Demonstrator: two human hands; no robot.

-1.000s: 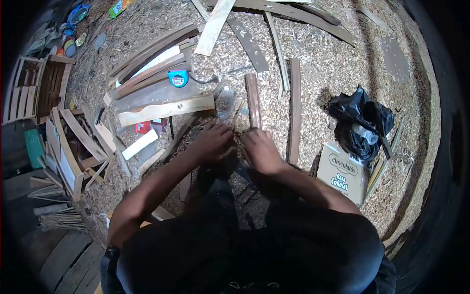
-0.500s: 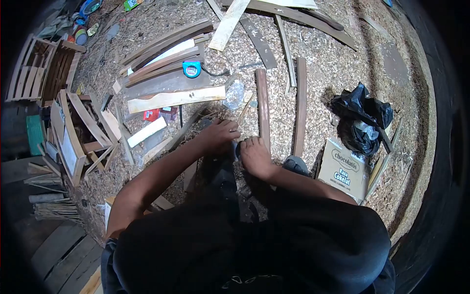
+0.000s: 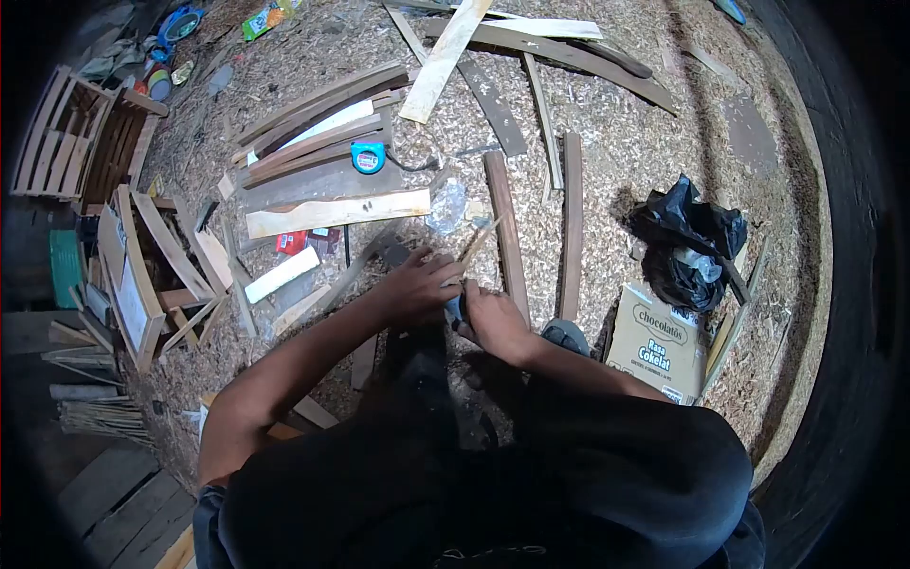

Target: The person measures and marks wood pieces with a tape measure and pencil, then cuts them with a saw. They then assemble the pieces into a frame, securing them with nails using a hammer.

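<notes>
My left hand [image 3: 424, 287] is closed near the middle of the view, fingers curled down. A thin wood strip [image 3: 482, 241] sticks out up and to the right from its fingertips. My right hand [image 3: 495, 321] is closed just beside it, and what its fingers hold is hidden. Between the two hands shows a small blue-grey thing [image 3: 455, 308], whose kind I cannot make out. Beyond my right hand lies a long brown wood slat [image 3: 507, 228], with a second brown slat [image 3: 571, 228] to its right.
A blue tape measure [image 3: 368, 158] lies among wood boards [image 3: 336, 212] at the upper left. To the right are a black plastic bag [image 3: 692, 237] and a flattened cardboard box [image 3: 656, 346]. Slatted wooden crates [image 3: 152, 275] stand at the left. Wood shavings cover the ground.
Both hands have shifted slightly downward, and my right hand has turned with its fingers more curled. The thin strip now slants further right, and more of the blue-grey thing shows. The view has moved slightly.
</notes>
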